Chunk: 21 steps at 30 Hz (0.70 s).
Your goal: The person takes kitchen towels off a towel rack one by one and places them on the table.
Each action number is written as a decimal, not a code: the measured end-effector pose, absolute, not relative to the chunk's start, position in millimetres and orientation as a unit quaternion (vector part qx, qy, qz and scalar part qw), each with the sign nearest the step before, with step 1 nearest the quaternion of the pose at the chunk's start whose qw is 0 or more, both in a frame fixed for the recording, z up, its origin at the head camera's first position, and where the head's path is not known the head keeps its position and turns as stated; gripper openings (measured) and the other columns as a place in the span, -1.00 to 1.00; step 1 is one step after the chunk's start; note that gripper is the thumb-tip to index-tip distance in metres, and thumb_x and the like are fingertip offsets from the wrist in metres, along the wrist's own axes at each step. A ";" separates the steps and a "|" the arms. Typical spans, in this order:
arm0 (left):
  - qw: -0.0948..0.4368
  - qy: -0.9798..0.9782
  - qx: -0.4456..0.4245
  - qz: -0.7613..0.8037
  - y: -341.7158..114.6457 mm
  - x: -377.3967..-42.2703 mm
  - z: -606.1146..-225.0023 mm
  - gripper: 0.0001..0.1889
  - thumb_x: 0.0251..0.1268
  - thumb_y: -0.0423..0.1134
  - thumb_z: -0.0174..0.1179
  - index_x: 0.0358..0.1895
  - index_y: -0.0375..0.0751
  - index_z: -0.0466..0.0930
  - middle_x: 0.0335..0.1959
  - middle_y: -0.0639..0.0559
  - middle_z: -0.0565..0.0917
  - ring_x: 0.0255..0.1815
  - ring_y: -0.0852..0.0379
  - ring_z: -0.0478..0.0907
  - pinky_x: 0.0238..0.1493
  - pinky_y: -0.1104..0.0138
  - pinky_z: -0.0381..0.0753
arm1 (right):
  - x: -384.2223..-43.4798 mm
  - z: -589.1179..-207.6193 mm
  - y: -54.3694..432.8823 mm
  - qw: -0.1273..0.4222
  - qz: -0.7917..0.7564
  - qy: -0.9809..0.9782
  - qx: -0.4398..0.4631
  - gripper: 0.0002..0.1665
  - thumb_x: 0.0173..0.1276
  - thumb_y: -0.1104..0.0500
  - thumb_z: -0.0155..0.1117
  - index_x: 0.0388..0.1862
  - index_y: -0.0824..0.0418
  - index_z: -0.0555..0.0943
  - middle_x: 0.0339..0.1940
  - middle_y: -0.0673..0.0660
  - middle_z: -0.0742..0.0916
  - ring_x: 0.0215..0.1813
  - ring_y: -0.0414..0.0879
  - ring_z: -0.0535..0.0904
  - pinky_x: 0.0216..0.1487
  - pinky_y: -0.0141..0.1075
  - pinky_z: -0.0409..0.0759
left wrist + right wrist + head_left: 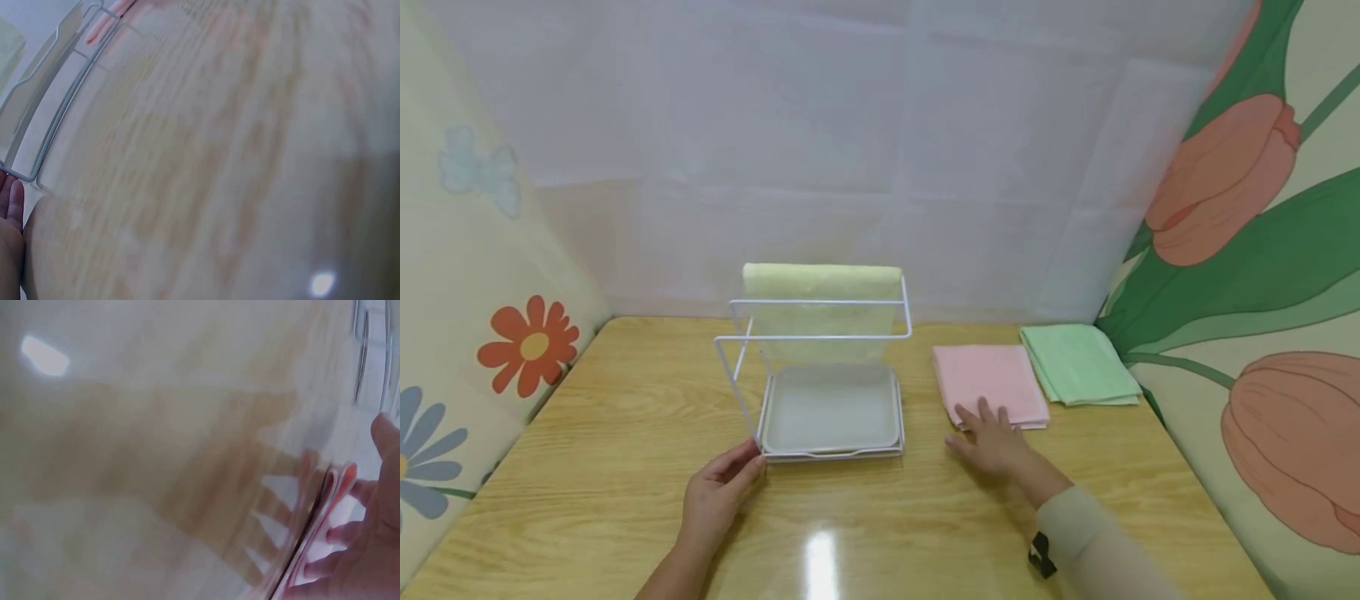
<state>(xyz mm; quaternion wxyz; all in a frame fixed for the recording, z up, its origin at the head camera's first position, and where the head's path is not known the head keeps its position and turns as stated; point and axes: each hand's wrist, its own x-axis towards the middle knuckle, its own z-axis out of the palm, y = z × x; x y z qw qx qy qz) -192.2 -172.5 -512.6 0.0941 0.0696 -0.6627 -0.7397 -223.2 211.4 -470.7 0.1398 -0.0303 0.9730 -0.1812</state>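
A white wire rack (812,337) stands on the table with a pale tray (831,408) in its base. Over its rear bar hangs a yellow cloth (823,287). My left hand (718,496) holds the rack's front left corner between thumb and fingers; in the left wrist view that hand (11,219) shows only at the edge. My right hand (996,446) reaches over the near edge of a folded pink cloth (988,379), fingers spread. In the right wrist view, its fingertips (340,534) are at the cloth's folded layers (319,519).
A folded green cloth (1078,362) lies to the right of the pink one, close against it. White sheeting (850,150) rises behind the wooden table (602,467). Flower-patterned panels (1262,375) flank both sides. A small black item (1041,556) is by the right sleeve.
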 end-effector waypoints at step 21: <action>0.109 -0.654 0.054 -0.747 -171.9 -191.7 -514.4 -0.72 0.13 -0.56 0.32 -0.20 -0.10 0.76 -0.35 0.39 0.76 -0.29 0.46 0.68 -0.22 0.60 0.71 | -268.3 -472.5 221.5 0.139 -0.166 0.976 -0.029 -0.20 0.51 -0.30 -0.12 0.60 -0.04 0.04 0.61 0.34 -0.08 0.56 0.48 -0.25 0.51 0.44 -0.26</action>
